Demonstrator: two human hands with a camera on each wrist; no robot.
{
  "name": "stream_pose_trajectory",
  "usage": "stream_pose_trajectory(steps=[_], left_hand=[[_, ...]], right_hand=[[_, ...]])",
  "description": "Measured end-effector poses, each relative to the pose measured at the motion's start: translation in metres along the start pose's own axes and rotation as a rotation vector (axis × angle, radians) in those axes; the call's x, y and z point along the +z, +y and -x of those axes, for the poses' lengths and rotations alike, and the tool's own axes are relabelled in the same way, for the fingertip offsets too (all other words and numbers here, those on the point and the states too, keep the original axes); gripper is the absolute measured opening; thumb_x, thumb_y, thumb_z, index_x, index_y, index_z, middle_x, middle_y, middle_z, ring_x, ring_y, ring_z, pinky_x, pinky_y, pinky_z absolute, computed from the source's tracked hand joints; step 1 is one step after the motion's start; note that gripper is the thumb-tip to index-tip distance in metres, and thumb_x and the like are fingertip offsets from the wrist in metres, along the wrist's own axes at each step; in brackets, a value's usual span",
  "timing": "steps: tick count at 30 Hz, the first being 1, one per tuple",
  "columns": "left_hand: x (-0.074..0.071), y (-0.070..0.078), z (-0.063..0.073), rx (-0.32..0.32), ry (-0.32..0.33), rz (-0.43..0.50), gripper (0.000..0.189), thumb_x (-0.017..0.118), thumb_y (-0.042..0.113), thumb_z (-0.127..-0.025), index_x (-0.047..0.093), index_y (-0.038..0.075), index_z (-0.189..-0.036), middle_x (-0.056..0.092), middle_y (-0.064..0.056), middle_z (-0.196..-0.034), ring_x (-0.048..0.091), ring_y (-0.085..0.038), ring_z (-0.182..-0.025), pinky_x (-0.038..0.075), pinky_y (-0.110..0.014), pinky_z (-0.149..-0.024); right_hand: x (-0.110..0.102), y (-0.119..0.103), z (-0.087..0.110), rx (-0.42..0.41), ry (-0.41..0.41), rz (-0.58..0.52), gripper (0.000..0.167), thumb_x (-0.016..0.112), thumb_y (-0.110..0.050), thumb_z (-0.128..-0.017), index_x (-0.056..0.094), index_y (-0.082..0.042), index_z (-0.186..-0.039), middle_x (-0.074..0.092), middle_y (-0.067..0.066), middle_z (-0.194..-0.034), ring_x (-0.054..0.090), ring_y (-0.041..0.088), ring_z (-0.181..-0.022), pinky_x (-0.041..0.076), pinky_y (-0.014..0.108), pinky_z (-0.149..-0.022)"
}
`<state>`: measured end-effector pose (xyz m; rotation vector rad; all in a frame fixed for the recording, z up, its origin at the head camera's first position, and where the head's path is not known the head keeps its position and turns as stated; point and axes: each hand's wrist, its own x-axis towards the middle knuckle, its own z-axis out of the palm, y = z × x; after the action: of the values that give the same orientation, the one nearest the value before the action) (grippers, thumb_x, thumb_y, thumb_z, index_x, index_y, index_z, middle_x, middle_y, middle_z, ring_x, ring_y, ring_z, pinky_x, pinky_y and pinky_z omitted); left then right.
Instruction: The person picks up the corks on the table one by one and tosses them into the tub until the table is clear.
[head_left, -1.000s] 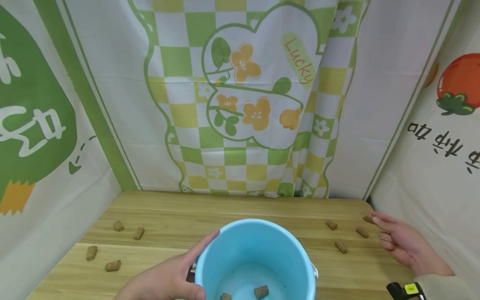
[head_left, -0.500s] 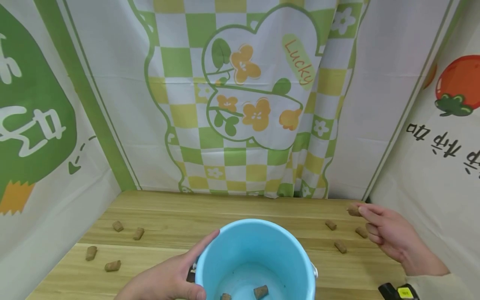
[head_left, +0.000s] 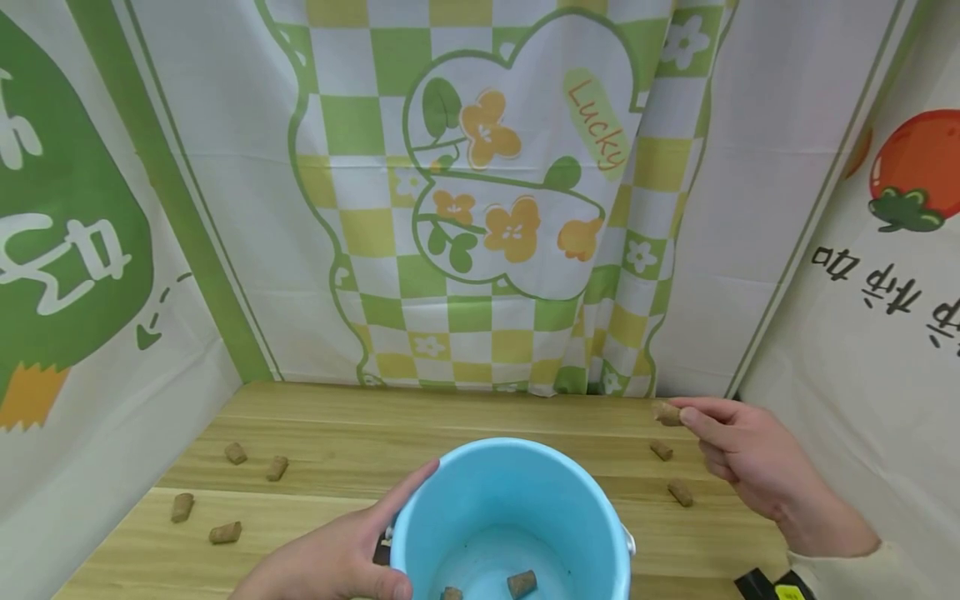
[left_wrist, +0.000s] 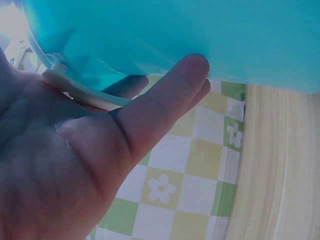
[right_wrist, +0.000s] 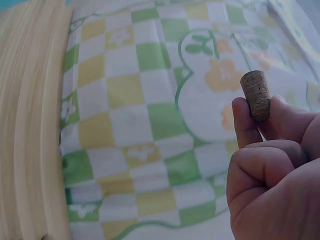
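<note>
A light blue bucket (head_left: 513,454) stands on the wooden table, with two corks visible inside, one being this cork (head_left: 522,583). My left hand (head_left: 337,550) rests against the bucket's left side, fingers fairly straight along the outer wall in the left wrist view, near the white handle (left_wrist: 85,92). To the right of the bucket and above the table, my right hand (head_left: 757,454) pinches a tapered cork (right_wrist: 256,95) between thumb and fingertips. Below that hand lie a small cork (head_left: 661,450) and another cork (head_left: 680,494).
On the table's left half lie several corks, among them a back cork (head_left: 236,452) and a front cork (head_left: 225,532). The wooden table (head_left: 337,417) ends against a checkered curtain (head_left: 495,325). Printed cloth walls stand at both sides.
My right hand has moved left toward the bucket, carrying the pinched cork. It now hides a table cork seen before. The left hand and the bucket have stayed put.
</note>
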<state>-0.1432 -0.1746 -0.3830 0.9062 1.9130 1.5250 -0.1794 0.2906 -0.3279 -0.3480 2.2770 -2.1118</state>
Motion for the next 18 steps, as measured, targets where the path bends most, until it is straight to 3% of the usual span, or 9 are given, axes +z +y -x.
stream_pose_trajectory(steps=[3, 4, 7, 10, 14, 18], left_hand=[[0.0, 0.0, 0.0, -0.002, 0.002, -0.006, 0.105, 0.076, 0.045, -0.088, -0.001, 0.037, -0.16, 0.033, -0.019, -0.15, 0.055, -0.033, -0.119, 0.049, -0.038, -0.093], [0.0, 0.0, 0.0, -0.008, 0.003, 0.0, 0.105, 0.076, 0.045, -0.088, 0.0, 0.038, -0.16, 0.033, -0.019, -0.15, 0.055, -0.033, -0.119, 0.049, -0.038, -0.092], [0.0, 0.0, 0.0, -0.017, 0.001, 0.028, 0.105, 0.076, 0.046, -0.088, 0.0, 0.038, -0.16, 0.032, -0.02, -0.151, 0.054, -0.034, -0.12, 0.049, -0.039, -0.092], [0.0, 0.001, 0.0, -0.017, -0.002, 0.048, 0.104, 0.076, 0.046, -0.088, 0.001, 0.039, -0.16, 0.032, -0.02, -0.151, 0.054, -0.035, -0.12, 0.05, -0.04, -0.093], [0.001, 0.001, 0.0, -0.007, 0.003, 0.033, 0.105, 0.076, 0.047, -0.087, 0.001, 0.038, -0.16, 0.033, -0.02, -0.15, 0.054, -0.035, -0.119, 0.049, -0.04, -0.093], [0.0, 0.001, -0.001, -0.024, 0.007, 0.045, 0.106, 0.077, 0.047, -0.087, 0.001, 0.038, -0.16, 0.032, -0.02, -0.151, 0.054, -0.035, -0.12, 0.05, -0.04, -0.093]], right_hand=[[0.012, -0.007, 0.0, -0.012, -0.001, 0.043, 0.02, 0.061, -0.019, -0.102, 0.075, -0.013, -0.115, 0.039, -0.008, -0.058, 0.019, 0.015, -0.045, 0.017, 0.034, -0.041], [0.015, -0.009, -0.001, -0.016, -0.006, 0.055, 0.022, 0.062, -0.019, -0.102, 0.074, -0.01, -0.117, 0.047, -0.008, -0.06, 0.018, 0.015, -0.045, 0.017, 0.034, -0.041], [0.026, -0.014, -0.001, -0.023, -0.023, 0.096, 0.03, 0.062, -0.021, -0.101, 0.07, -0.002, -0.123, 0.068, -0.004, -0.081, 0.017, 0.016, -0.046, 0.02, 0.032, -0.04], [0.035, -0.016, 0.0, -0.029, -0.045, 0.126, 0.035, 0.061, -0.021, -0.102, 0.067, 0.004, -0.125, 0.067, -0.002, -0.083, 0.019, 0.014, -0.046, 0.023, 0.029, -0.041], [0.048, -0.018, 0.001, -0.047, -0.047, 0.172, 0.033, 0.065, -0.019, -0.099, 0.068, 0.005, -0.122, 0.052, -0.003, -0.066, 0.021, 0.011, -0.046, 0.025, 0.027, -0.04], [0.057, -0.02, 0.0, -0.046, -0.036, 0.258, 0.033, 0.07, -0.022, -0.096, 0.071, 0.001, -0.119, 0.066, 0.003, -0.081, 0.026, 0.007, -0.045, 0.028, 0.024, -0.039]])
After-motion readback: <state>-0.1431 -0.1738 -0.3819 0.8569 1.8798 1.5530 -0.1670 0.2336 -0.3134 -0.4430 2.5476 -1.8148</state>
